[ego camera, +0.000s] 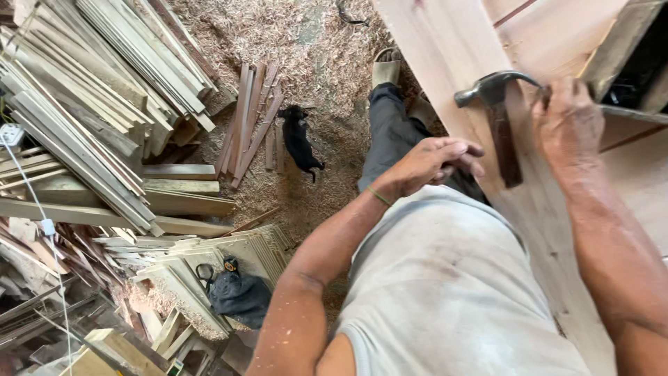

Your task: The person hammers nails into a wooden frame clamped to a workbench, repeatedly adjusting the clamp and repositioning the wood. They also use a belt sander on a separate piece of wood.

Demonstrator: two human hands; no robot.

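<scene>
While the person stands over a long pale plank [480,83] that runs diagonally across the right of the view, a claw hammer [498,111] lies on its face, steel head toward the top, dark wooden handle pointing down the board. Neither hand grips the hammer.

Right hand [567,122]: positioned at the upper right, just beside the hammer's claw, fingers curled and pressed down at the plank's far edge. What, if anything, is pinched under the fingertips cannot be told; the fingers are narrow and bent, not spread.

Left hand [435,161]: held in front of the body, just left of the hammer handle, fingers loosely curled inward and close together. It may hold something small, but this cannot be confirmed. A thin green band [378,196] sits on the wrist.

Surroundings: the floor is covered in sawdust and shavings [313,56]. A small black animal [299,139] stands on the shavings left of the person's dark trouser leg [390,132], and a sandalled foot [386,66] shows above it. A loose bundle of short reddish slats [250,118] lies beside the animal. Large stacks of grey-green battens [90,90] fill the upper left. A dark cloth bag [236,296] rests on a lower pile of cut boards [202,264]. The person wears a dusty grey shirt [445,292].
</scene>
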